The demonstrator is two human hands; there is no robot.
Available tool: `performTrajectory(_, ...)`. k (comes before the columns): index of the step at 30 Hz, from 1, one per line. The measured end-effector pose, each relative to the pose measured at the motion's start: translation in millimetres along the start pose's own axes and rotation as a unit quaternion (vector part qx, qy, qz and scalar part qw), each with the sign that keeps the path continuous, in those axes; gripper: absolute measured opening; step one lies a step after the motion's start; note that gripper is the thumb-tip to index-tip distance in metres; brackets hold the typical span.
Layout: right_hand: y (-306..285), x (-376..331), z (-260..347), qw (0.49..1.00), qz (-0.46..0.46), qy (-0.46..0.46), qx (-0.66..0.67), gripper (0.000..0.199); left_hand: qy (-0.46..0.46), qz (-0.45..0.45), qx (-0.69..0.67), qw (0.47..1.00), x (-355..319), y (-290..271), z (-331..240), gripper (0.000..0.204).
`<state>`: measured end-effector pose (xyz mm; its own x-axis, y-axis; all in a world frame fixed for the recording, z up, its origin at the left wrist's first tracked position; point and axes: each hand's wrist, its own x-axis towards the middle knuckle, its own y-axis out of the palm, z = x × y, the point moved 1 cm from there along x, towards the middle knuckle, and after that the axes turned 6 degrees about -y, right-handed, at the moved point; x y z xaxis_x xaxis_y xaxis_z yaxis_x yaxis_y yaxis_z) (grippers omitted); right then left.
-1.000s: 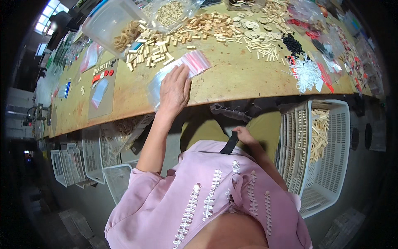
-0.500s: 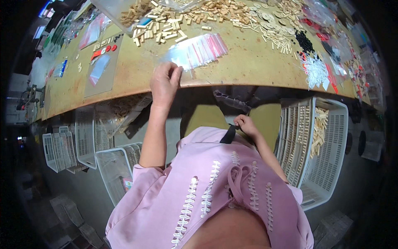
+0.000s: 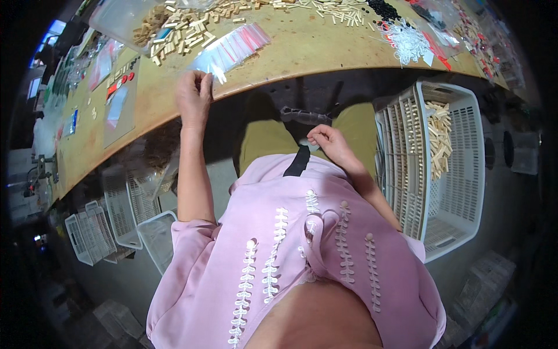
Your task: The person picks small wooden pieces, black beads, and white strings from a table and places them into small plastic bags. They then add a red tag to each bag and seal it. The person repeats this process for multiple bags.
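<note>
Over the table's near edge, my left hand (image 3: 194, 100) is closed, thumb and fingertips drawn together. Whatever may be between them is hidden. Just beyond it lies a fanned row of clear zip bags (image 3: 235, 47) with red and pink strips. My right hand (image 3: 331, 143) is low over my lap, its fingers curled together; I cannot make out what they hold. A black strap (image 3: 298, 162) lies on the pink top beside that hand, apart from its fingers.
Wooden pieces (image 3: 185, 35) are heaped beside a clear bin (image 3: 119, 23). A grey board (image 3: 123, 110) carries small parts and a bag. White strings (image 3: 404, 42) lie at the right. A white crate (image 3: 479, 174) with wooden pieces stands right of my legs; more crates (image 3: 93, 232) stand left.
The whole view has shifted, with the table sitting higher and further left. My right hand has come away from the black strap. My left hand stays closed near the bags.
</note>
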<state>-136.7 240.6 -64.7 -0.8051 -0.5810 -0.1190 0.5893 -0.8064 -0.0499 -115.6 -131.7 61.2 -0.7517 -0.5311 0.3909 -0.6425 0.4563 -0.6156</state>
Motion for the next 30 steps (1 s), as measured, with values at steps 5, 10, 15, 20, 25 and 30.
performTrajectory(5, 8.2, 5.4, 71.0, 0.997, 0.016, 0.002, 0.074, 0.021, 0.172, 0.035, 0.013, 0.984, -40.1, -14.8, -89.9, 0.013)
performTrajectory(10, 12.5, 14.2, 139.9, 0.991, 0.074, -0.056, 0.095, 0.029, 0.306, 0.12, -0.01, 0.944, -85.5, 0.4, -138.2, 0.022)
performTrajectory(15, -0.9, 0.3, 129.0, 0.981, 0.108, 0.006, 0.16, 0.02, 0.289, 0.188, -0.042, 0.938, -93.4, 17.9, -134.4, 0.022)
performTrajectory(20, -16.0, -7.0, 124.3, 0.984, 0.089, 0.042, 0.148, 0.016, 0.239, 0.239, -0.074, 0.938, -94.9, 42.7, -139.1, 0.018)
performTrajectory(25, -28.6, -0.9, 108.1, 0.977, -0.022, -0.006, 0.212, 0.016, 0.063, 0.357, -0.182, 0.914, -95.8, 68.7, -172.7, 0.026)
performTrajectory(30, -45.9, 1.6, 109.3, 0.973, -0.085, -0.052, 0.206, 0.021, -0.002, 0.373, -0.147, 0.916, -90.4, 93.8, -184.9, 0.017)
